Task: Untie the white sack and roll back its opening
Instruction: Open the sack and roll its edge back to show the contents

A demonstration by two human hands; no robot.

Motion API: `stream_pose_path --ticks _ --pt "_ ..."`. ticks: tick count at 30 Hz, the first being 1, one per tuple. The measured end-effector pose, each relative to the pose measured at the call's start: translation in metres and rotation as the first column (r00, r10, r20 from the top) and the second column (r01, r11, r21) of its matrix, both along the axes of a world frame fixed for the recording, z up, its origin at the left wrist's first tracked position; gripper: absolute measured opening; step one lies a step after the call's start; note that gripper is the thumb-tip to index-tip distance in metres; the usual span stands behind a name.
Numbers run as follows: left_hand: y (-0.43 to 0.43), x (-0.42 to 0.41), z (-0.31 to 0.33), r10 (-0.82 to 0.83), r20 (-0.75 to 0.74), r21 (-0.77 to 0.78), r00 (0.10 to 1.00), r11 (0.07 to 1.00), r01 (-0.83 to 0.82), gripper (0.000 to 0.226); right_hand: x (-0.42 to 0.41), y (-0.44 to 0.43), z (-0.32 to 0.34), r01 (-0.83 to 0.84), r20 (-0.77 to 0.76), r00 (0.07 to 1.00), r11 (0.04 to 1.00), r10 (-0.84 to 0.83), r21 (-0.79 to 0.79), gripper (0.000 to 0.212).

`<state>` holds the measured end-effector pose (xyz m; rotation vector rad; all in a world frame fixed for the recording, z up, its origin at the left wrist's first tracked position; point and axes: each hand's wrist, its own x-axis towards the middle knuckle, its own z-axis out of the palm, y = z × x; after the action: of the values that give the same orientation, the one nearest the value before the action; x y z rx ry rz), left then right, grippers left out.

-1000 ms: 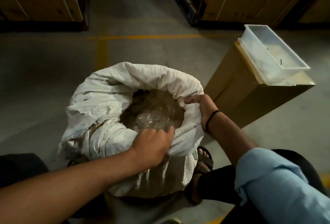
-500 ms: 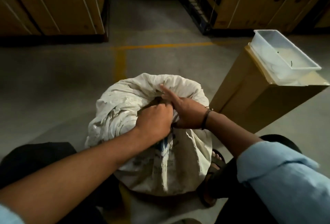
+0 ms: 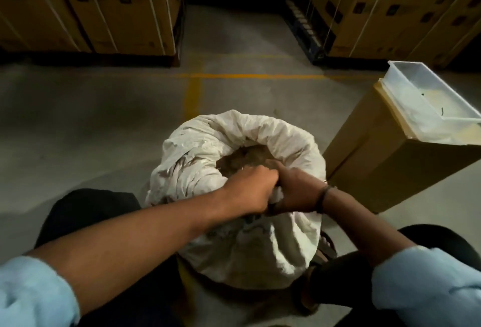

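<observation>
white sack [image 3: 242,243] on concrete floor [image 3: 104,123], stacked cartons [image 3: 91,6] behind

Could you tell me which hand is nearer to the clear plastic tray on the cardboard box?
Right hand: it grips the sack rim on the tray's side; left hand is beyond it.

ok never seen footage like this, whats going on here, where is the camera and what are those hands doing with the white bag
There is no machine here. A person wears the camera on their head, so you look forward and down along their own arms. The picture comes from that single view.

On the concrete floor, between their legs, stands a white sack, its mouth open and something brownish showing inside. The left hand and the right hand sit side by side, both closed on the near edge of the sack's rim.

To the right stands a tall cardboard box with a clear plastic tray resting on top. Stacked cartons line the back.
</observation>
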<state>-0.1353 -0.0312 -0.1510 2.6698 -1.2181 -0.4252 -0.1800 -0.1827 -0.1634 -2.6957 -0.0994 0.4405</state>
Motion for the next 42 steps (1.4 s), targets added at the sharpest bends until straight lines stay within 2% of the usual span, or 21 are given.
stream_pose_path --ticks 2,3,6,8,9,11,13,14,17,20,21,25,26,28,30,32,33,35,36,39,42 --pt "-0.004 0.0 0.0 -0.081 0.009 -0.081 0.997 0.993 0.082 0.043 0.001 -0.013 0.002 0.0 -0.005 1.0 1.0 0.0 -0.004 0.121" --pt "-0.003 0.007 -0.003 -0.125 -0.029 -0.047 0.992 0.991 0.124 0.051 0.0 -0.015 0.001 -0.024 -0.034 0.999 1.0 0.023 -0.016 0.113" --pt "0.018 0.04 -0.013 -0.18 -0.19 0.217 0.965 0.951 0.22 0.082 -0.008 -0.018 0.005 -0.112 -0.037 0.993 0.981 0.108 -0.159 0.067" --pt "0.033 0.06 -0.018 -0.127 -0.257 0.275 0.958 0.941 0.199 0.082 -0.014 -0.02 0.008 -0.108 -0.003 0.994 0.946 0.112 -0.305 0.057" --pt "0.038 0.065 -0.02 -0.115 -0.251 0.255 0.961 0.95 0.18 0.076 -0.016 -0.021 0.009 -0.099 -0.001 0.994 0.923 0.106 -0.371 0.058" --pt "0.036 0.063 -0.022 -0.168 -0.135 0.205 0.977 0.96 0.193 0.063 -0.014 -0.021 0.01 -0.111 -0.078 0.993 0.885 0.085 -0.451 0.072" --pt "0.029 0.051 -0.025 -0.271 0.02 0.196 0.962 0.945 0.262 0.057 -0.014 -0.02 0.006 -0.149 -0.19 0.98 0.865 0.063 -0.48 0.103" --pt "0.025 0.046 -0.026 -0.331 0.086 0.197 0.94 0.93 0.309 0.056 -0.015 -0.017 0.005 -0.183 -0.192 0.976 0.858 0.101 -0.48 0.116" --pt "0.024 0.044 -0.022 -0.409 0.202 0.217 0.89 0.905 0.367 0.058 -0.016 -0.001 0.0 -0.221 -0.001 0.971 0.888 0.241 -0.402 0.127" --pt "0.032 0.046 -0.018 -0.365 0.177 0.182 0.914 0.925 0.334 0.06 -0.004 0.016 -0.018 -0.066 0.019 0.997 0.991 0.068 -0.114 0.122" --pt "0.036 0.046 -0.018 -0.333 0.135 0.172 0.933 0.935 0.309 0.062 -0.001 0.02 -0.025 -0.031 0.001 1.0 0.995 0.031 -0.097 0.116" --pt "0.058 0.069 -0.013 -0.164 -0.131 0.203 0.978 0.961 0.189 0.071 0.001 0.028 -0.04 -0.042 0.001 0.999 0.97 0.043 -0.239 0.075" --pt "0.067 0.078 -0.008 -0.112 -0.124 0.178 0.986 0.975 0.133 0.072 0.001 0.027 -0.041 -0.046 -0.002 0.999 0.963 0.047 -0.267 0.07" --pt "0.086 0.096 0.004 0.089 0.014 0.056 0.996 0.994 -0.09 0.081 0.001 0.024 -0.044 -0.042 -0.013 0.999 0.96 0.04 -0.276 0.068" --pt "0.101 0.111 0.013 0.397 0.094 -0.117 0.913 0.915 -0.386 0.093 0.001 0.021 -0.044 -0.031 -0.048 0.999 0.961 0.019 -0.276 0.069" --pt "0.109 0.123 0.017 0.637 -0.11 -0.145 0.763 0.749 -0.647 0.113 0.003 0.021 -0.042 -0.03 -0.041 0.999 0.953 0.018 -0.303 0.069" --pt "0.11 0.127 0.017 0.692 -0.269 -0.065 0.67 0.681 -0.73 0.124 0.004 0.023 -0.042 -0.027 -0.02 1.0 0.944 0.022 -0.328 0.07" --pt "0.103 0.125 0.013 0.714 -0.487 0.153 0.503 0.636 -0.756 0.136 0.004 0.032 -0.041 -0.007 0.035 0.999 0.924 0.022 -0.382 0.08" --pt "0.097 0.123 0.009 0.71 -0.524 0.223 0.47 0.647 -0.729 0.136 0.004 0.037 -0.041 -0.002 0.064 0.997 0.917 0.03 -0.4 0.089" --pt "0.077 0.127 -0.014 0.671 -0.595 0.252 0.443 0.679 -0.69 0.123 0.007 0.057 -0.043 -0.034 0.115 0.99 0.924 0.084 -0.382 0.119" --pt "0.067 0.132 -0.028 0.617 -0.675 0.231 0.405 0.698 -0.678 0.101 0.012 0.08 -0.047 0.004 0.125 0.991 0.947 0.038 -0.321 0.139"
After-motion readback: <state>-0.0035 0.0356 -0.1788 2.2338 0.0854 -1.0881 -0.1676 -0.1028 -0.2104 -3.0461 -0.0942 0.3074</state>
